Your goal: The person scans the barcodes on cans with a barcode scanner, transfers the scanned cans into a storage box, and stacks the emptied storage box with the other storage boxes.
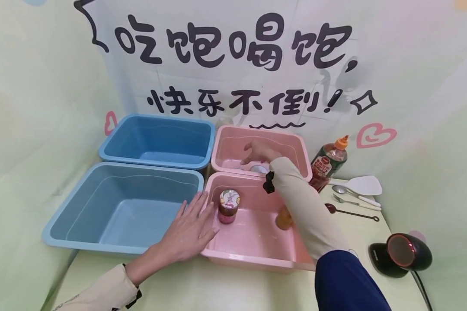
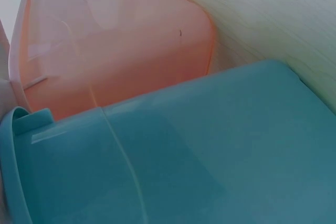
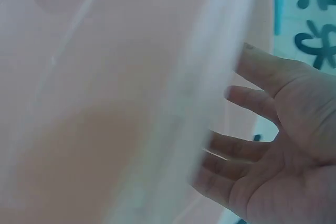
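Note:
My right hand reaches into the far pink bin with its fingers spread and loosely bent. Beneath it lies a shiny pale object, partly hidden by the bin's rim. In the right wrist view the same hand shows nothing in its grasp. The left hand rests, fingers extended, over the adjoining rims of the near blue bin and the near pink bin. Inside the near pink bin stand a jar with a patterned lid and an amber container, partly covered by my right sleeve.
A darker blue bin sits at the back left. To the right stand a sauce bottle, a white spatula, a spoon, a fork, a long dark spoon and a black device with a cable.

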The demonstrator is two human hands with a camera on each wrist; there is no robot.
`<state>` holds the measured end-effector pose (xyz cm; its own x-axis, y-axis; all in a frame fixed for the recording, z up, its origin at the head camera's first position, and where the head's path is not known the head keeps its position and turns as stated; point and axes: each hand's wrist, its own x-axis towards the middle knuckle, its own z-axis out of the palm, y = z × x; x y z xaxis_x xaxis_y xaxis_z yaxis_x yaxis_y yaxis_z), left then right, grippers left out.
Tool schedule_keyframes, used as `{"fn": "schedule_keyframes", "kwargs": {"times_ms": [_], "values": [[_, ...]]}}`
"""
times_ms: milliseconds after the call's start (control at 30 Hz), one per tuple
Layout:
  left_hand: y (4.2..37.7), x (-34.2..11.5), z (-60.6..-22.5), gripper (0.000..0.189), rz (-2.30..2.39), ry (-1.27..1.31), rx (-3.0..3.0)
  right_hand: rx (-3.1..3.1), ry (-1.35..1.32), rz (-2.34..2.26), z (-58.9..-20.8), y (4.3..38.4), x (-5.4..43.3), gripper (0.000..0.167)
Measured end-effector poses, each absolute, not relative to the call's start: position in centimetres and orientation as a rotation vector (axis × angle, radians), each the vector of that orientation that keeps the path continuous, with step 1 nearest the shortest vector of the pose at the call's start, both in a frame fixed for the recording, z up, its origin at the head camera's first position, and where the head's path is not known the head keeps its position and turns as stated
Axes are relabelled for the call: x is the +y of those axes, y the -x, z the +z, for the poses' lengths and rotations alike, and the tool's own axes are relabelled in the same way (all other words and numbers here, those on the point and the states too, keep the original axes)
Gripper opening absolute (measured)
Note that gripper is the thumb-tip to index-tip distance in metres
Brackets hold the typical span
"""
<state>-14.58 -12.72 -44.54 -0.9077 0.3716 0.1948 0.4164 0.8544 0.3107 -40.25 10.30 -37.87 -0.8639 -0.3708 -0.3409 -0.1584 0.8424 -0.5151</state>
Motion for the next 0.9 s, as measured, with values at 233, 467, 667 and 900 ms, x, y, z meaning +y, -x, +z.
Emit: {"fn": "schedule_keyframes", "kwargs": {"times_ms": [233, 467, 667, 900], "values": [[14.6, -12.6, -44.5, 0.069, -0.532, 0.621, -2.910, 2.600, 0.501, -0.662, -35.7, 38.9, 11.6, 0.072], [14.6, -12.5, -44.6, 0.069, -0.527, 0.624, -2.896, 2.650, 0.656, -0.644, -33.2, 36.7, 13.6, 0.072], [14.7, -12.5, -44.7, 0.068, -0.527, 0.621, -2.889, 2.733, 0.718, -0.578, -32.0, 34.2, 15.0, 0.078], [14.8, -12.5, -44.9, 0.068, -0.535, 0.622, -2.893, 2.800, 0.785, -0.579, -31.7, 31.2, 16.8, 0.077]]}}
